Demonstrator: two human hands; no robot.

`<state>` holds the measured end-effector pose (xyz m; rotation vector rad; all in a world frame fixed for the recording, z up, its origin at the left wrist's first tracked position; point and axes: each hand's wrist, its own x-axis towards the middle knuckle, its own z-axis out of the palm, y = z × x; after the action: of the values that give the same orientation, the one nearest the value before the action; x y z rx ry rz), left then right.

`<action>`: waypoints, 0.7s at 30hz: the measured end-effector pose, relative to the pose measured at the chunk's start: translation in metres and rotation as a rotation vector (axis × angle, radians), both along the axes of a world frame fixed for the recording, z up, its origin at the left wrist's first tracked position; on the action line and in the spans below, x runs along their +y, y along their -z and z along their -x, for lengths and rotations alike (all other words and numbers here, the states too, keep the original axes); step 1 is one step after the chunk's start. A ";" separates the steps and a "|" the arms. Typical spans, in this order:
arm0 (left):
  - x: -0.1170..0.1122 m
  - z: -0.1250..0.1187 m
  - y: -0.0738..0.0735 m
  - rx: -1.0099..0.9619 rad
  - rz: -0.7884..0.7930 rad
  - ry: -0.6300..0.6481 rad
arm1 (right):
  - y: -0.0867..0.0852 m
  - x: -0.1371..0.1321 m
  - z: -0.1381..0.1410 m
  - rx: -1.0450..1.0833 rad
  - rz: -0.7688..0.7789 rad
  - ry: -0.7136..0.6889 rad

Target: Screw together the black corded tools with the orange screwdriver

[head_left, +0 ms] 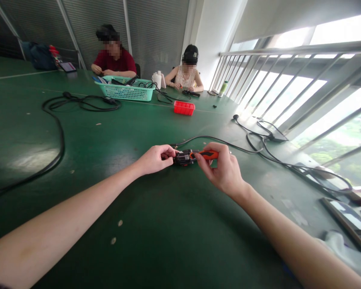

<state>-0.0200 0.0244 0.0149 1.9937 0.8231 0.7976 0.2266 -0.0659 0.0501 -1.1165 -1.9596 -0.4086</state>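
Note:
A small black device (183, 157) with grey and reddish parts lies low over the green table in front of me. My left hand (158, 158) pinches its left end between thumb and fingers. My right hand (224, 166) is closed around an orange-and-black handled tool (209, 154), whose left end meets or overlaps the device's right side. A bit of metal shows past the right fingers; the tool's exact kind is unclear. Behind the device runs a thin black cord (210, 137), and whether it joins the device is hidden.
Two people sit across the green table (138, 241). Before them are a mint plastic basket (129, 93) of tools and cables, a red bin (184, 108) and a white bottle (157, 79). Black cables (61, 136) lie left and right. A metal railing (276, 76) borders the right side.

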 end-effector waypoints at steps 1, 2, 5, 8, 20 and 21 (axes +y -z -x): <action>0.000 0.000 0.001 -0.001 -0.001 -0.001 | 0.000 0.000 0.000 -0.007 0.009 -0.012; 0.000 0.000 0.001 0.001 -0.004 0.000 | 0.000 0.000 0.000 -0.010 0.019 -0.021; 0.001 0.000 0.003 0.007 -0.019 0.001 | -0.001 -0.001 0.002 -0.019 0.028 -0.022; 0.002 0.000 0.004 0.012 -0.033 0.003 | -0.002 -0.003 0.006 -0.045 -0.009 -0.018; -0.002 0.000 -0.002 0.024 -0.039 -0.010 | -0.004 -0.009 0.015 -0.041 -0.003 -0.060; -0.002 0.000 -0.003 0.023 -0.032 -0.010 | -0.004 -0.009 0.015 -0.035 0.012 -0.069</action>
<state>-0.0198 0.0221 0.0174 2.0314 0.8386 0.7995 0.2116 -0.0748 0.0541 -1.0521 -2.0278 -0.3819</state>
